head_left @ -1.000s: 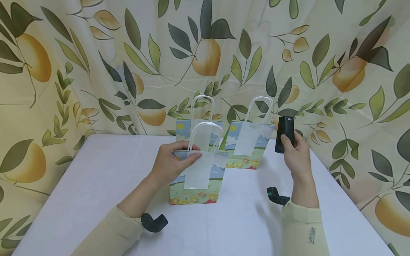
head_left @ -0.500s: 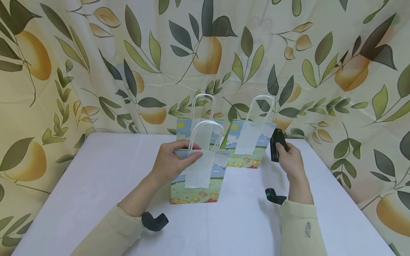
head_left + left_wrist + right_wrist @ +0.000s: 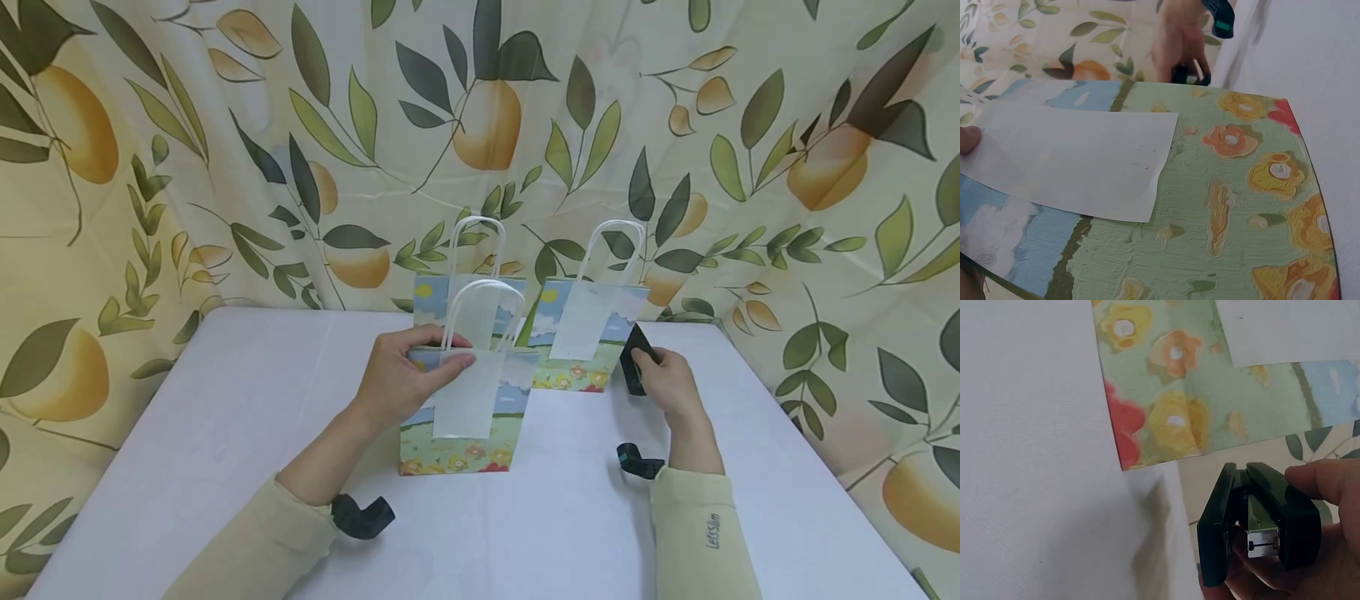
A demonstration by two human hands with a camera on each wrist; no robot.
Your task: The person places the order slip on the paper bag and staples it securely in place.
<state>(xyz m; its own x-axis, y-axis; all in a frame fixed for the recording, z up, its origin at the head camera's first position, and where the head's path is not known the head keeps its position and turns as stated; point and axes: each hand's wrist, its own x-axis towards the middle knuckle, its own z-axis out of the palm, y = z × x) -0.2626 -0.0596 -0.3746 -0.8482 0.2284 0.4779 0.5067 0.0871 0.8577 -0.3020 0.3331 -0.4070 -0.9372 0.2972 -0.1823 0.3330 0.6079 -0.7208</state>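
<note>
My left hand [image 3: 397,379] pinches the top edge of the front paper gift bag [image 3: 498,454], thumb on the near side. A white paper strip [image 3: 462,404] hangs down that bag's face, with small marks showing in the left wrist view. The bag stands upright, its white handle [image 3: 480,285] raised. To its right, my right hand [image 3: 672,387] holds a black stapler [image 3: 1297,519] beside the right rear gift bag [image 3: 618,312], fingers and thumb around its body. In the right wrist view the stapler's arms are spread, with metal showing between them.
Another matching gift bag [image 3: 431,302] stands behind the front one, partly covered by it. Both rear bags bear white strips. A floral curtain [image 3: 300,208] borders the white table [image 3: 285,358] at the back. A dark wrist mount [image 3: 363,517] protrudes from my left sleeve.
My right hand has lowered and moved left with the stapler, which now sits low next to the right rear bag. The left hand keeps its hold on the front bag.
</note>
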